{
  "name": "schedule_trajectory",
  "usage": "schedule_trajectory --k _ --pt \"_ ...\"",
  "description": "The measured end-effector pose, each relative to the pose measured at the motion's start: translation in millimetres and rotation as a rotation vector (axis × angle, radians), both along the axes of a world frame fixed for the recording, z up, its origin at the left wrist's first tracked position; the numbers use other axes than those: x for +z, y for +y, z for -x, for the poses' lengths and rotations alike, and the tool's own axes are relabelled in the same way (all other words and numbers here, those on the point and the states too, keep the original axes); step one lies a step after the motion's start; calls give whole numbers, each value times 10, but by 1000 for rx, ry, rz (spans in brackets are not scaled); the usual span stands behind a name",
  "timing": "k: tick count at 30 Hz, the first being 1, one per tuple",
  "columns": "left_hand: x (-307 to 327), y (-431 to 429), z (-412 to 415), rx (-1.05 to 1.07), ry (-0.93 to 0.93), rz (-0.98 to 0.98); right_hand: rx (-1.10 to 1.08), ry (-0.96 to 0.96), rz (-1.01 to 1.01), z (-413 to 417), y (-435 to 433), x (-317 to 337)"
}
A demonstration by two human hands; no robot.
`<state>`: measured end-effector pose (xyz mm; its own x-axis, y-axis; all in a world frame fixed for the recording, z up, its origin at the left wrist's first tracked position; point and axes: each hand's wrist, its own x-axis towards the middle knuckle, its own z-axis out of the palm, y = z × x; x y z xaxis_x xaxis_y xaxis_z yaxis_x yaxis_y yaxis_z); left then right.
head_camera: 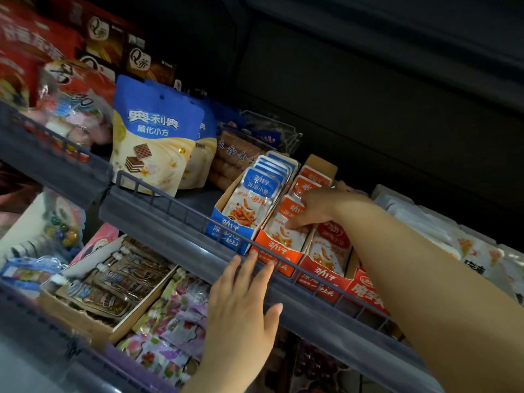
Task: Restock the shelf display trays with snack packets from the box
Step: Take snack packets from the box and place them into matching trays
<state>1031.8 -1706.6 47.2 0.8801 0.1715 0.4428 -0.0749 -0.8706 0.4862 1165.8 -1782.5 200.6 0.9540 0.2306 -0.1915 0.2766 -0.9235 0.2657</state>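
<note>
Two hands are at a dim store shelf. The fingers (297, 219) of the right hand (314, 209) bend down over the front orange packet (279, 231), with the forefinger pressed on its face. The thumb is hidden, so I cannot tell whether they pinch it. That packet heads a row standing in the orange tray (279, 249), which is labelled 劲仔.

Touching this tray at 9 o'clock is the blue tray (226, 229), full of upright blue packets (256, 191) reading 劲仔 深海小鱼. Touching it at 3 o'clock is a red tray (323, 276) of the same brand, partly behind the forearm.

At 6 o'clock from the orange tray the left hand (243, 296) lies flat. Its fingers are straight and slightly spread, with the tips on the grey front rail (170, 219) of the shelf (195, 198).

A bare strip of shelf opens between the blue tray and a blue-and-cream pouch (153, 137) at 10 o'clock, printed 奥利奥 威化小方. Blurred brown boxes (139, 61) marked Q蒂 sit at 11 o'clock. A red box (365, 290) reading 魔芋 stands at 4 o'clock, with pale packets (419, 219) beyond it. On the lower shelf at 8 o'clock a cardboard box (85, 313) holds brown sachets. Dark panelling fills the upper right.
</note>
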Motion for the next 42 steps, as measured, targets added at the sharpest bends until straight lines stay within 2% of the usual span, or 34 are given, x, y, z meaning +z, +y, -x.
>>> schedule_trajectory --k 4,8,16,22,27,33,42 --pt "-187 -1 -76 1 -133 -55 135 -26 -53 -48 82 -111" --pt "-242 -5 -110 65 -254 -93 113 40 -86 -135 117 -219" --pt "-266 3 -106 68 -252 -103 37 169 -37 -243 166 -124" --pt "-276 7 -113 92 -279 -128 22 108 143 -230 246 -141" --pt "-304 1 -144 105 -308 -160 -68 234 -51 -252 267 -194" --pt "-300 2 -182 123 -290 -179 -107 312 -150 -334 262 -239" --pt "-305 11 -161 122 -330 -149 -30 268 -235 -204 237 145"
